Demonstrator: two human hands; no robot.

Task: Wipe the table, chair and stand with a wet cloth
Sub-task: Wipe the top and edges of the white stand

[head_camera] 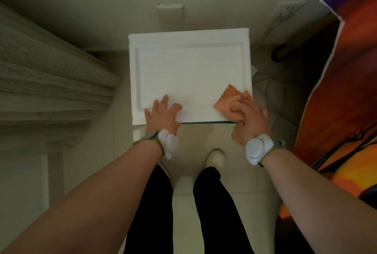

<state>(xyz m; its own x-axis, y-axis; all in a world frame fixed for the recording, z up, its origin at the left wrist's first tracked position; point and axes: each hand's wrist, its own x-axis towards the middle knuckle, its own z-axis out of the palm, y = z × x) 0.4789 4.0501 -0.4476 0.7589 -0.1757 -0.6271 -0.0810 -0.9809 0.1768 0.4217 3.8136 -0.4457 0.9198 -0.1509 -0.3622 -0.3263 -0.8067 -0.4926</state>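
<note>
With the flat left hand [161,115] bracing the stand [189,66] at its near-left edge, the cloth [226,98] gripped in the right hand [253,119] is best drawn across in overlapping passes.

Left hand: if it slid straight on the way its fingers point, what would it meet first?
The way looks free: the left hand lies flat on the white top, fingers pointing toward the wall over bare surface. First would be the top's far border, if raised.
</note>
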